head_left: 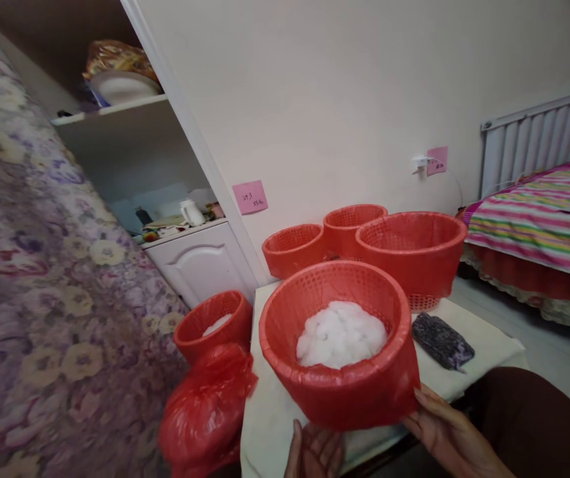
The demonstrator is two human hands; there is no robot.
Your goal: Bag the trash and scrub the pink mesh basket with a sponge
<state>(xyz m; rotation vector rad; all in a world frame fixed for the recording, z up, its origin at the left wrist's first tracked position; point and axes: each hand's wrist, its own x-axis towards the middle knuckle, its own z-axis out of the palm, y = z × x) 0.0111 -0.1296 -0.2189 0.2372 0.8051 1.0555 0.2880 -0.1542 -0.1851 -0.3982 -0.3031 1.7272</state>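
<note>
At the lower centre of the frame a red basket (337, 345), lined with thin red plastic film, is lifted and tilted toward the camera above the near edge of the pale worktop (488, 338). Inside it lies a heap of white fluffy material (342, 333), filling the bottom. The right hand (446, 431), at the lower right, has its grip clamped on the basket's lower right side, thumb pressed on the film. The left hand (314, 451), at the bottom edge just left of centre, lies palm up beneath the basket, fingers spread apart; whether it touches the underside I cannot tell.

Behind the held basket, toward the middle of the frame, three more red baskets stand on the worktop: a large film-lined one (411, 255) on the right, a smaller one (354, 229) behind it, and another (294, 251) to the left, all close together. A dark purple speckled pouch (442, 340) lies flat on the worktop just right of the held basket.

At the lower left, beside the worktop, a fifth red basket (213, 325) holds a little white material and sits above a bulging red plastic bag (205, 415). A floral fabric (36, 279) fills the left side. In the upper left a white cabinet (200, 262) with open shelves carries a bowl and small items. A pink note (250, 197) is stuck on the wall at centre. At the right edge a bed with a striped cover (543, 212) stands below a white radiator (543, 136).
</note>
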